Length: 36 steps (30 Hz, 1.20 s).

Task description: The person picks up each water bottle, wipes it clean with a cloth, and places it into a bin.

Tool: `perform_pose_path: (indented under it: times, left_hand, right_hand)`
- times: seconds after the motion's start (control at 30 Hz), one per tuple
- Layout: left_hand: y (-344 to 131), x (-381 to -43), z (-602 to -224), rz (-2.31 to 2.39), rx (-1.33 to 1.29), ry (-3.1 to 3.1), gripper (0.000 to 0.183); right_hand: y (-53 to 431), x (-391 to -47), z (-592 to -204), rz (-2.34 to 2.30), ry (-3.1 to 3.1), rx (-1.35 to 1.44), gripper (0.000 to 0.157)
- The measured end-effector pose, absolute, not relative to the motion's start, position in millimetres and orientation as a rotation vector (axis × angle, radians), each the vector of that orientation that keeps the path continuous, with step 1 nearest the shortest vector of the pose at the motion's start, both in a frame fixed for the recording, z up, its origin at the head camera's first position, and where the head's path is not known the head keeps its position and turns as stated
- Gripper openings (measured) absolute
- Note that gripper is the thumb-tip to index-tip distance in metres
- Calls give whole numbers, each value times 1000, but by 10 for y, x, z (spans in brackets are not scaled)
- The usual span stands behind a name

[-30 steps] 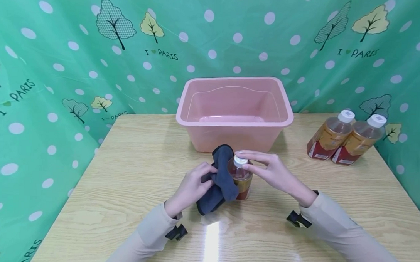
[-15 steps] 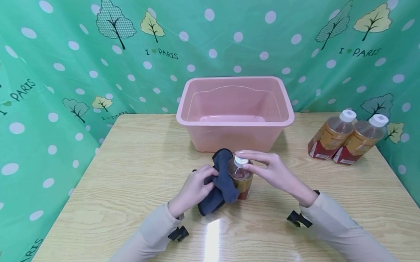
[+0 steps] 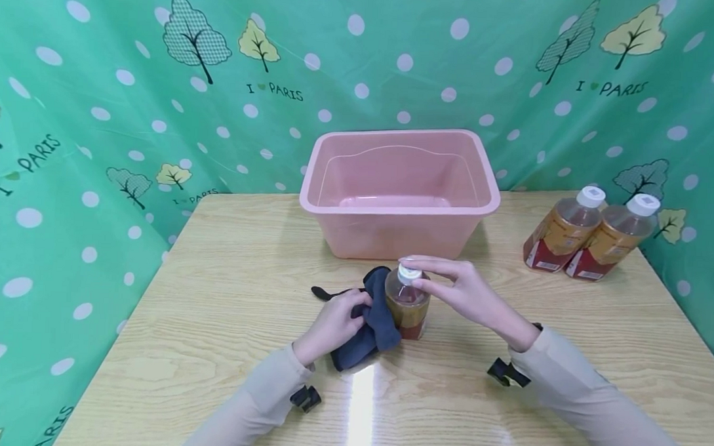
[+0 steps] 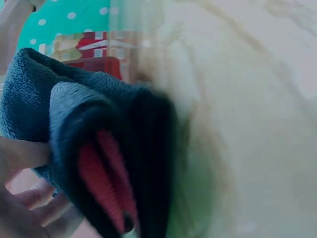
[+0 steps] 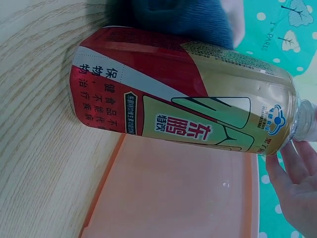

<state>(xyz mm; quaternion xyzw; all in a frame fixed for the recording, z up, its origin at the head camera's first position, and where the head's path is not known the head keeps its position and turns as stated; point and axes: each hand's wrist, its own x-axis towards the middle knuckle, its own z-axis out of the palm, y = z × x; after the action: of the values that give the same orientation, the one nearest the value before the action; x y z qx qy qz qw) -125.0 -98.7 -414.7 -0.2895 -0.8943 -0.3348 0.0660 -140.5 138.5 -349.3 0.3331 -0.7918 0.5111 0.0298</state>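
Note:
A plastic drink bottle (image 3: pixel 408 310) with a white cap and a red-and-gold label stands upright on the table. My right hand (image 3: pixel 458 287) grips its cap (image 5: pixel 310 120) from the right, between thumb and fingers. In my left hand (image 3: pixel 332 324) is a folded dark blue cloth (image 3: pixel 380 316), pinched by thumb and fingers against the bottle's left side. A reddish lining shows inside the fold of the cloth (image 4: pixel 94 129) in the left wrist view. From the right wrist, the label on the bottle (image 5: pixel 188 94) faces the camera.
Behind the bottle stands a pink plastic bin (image 3: pixel 399 231). Two similar bottles (image 3: pixel 563 230) with white caps stand together at the table's right. A green dotted curtain (image 3: pixel 362 72) hangs behind the wooden table (image 3: pixel 213 297).
My left hand has slid the cloth slightly down along the bottle's side, and a black strap-like end now shows at its left. The right hand has stayed on the cap.

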Motion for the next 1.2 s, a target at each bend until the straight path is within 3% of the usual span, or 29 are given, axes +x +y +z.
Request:
perform_pose_path:
  times: [0.5,1.2]
  left_hand:
    - [-1002,-1234,-4265,-871,-868,-2721,26]
    - [-1025,-1109,-3792,-1236,-835,-2497,28]
  right_hand:
    - [1376,-1408,-3502,1605,-2454,1011,33]
    - [1375,-1401,-3498,1607,-2486,1006,34]
